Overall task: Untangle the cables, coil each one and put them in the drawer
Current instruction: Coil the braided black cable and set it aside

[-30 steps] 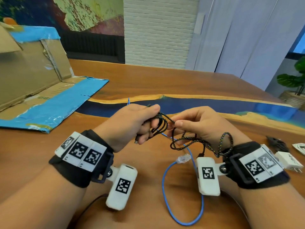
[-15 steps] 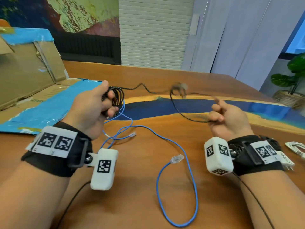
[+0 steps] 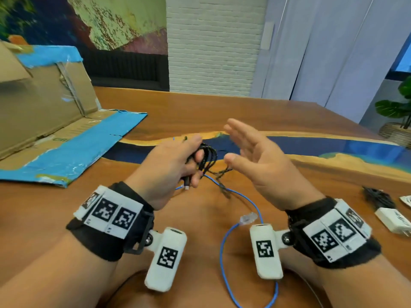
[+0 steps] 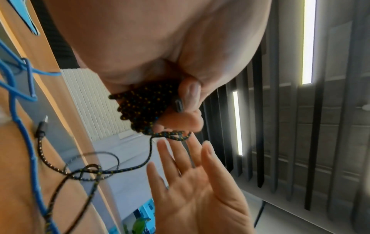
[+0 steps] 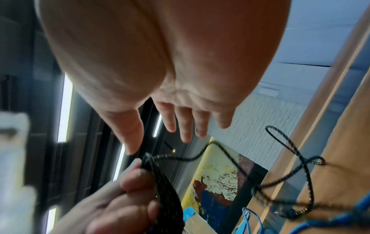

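head view: left hand point(image 3: 169, 165) grips the coiled black braided cable point(image 3: 205, 160) above the table point(image 3: 289, 121); right hand point(image 3: 262, 165), pinching its tail a second ago, now spread empty. last loop still hangs loose.

No words, brands or numbers can be read in any view. The only signs are black-and-white square code markers: three on the left wristband point(image 3: 109, 215), three on the right wristband point(image 3: 335, 232), and one each on the white left camera pod point(image 3: 166, 256) and right camera pod point(image 3: 264, 248). A green printed strip on the cardboard point(image 3: 60, 138) and the print on the white charger point(image 3: 394, 222) are both too blurred to read.
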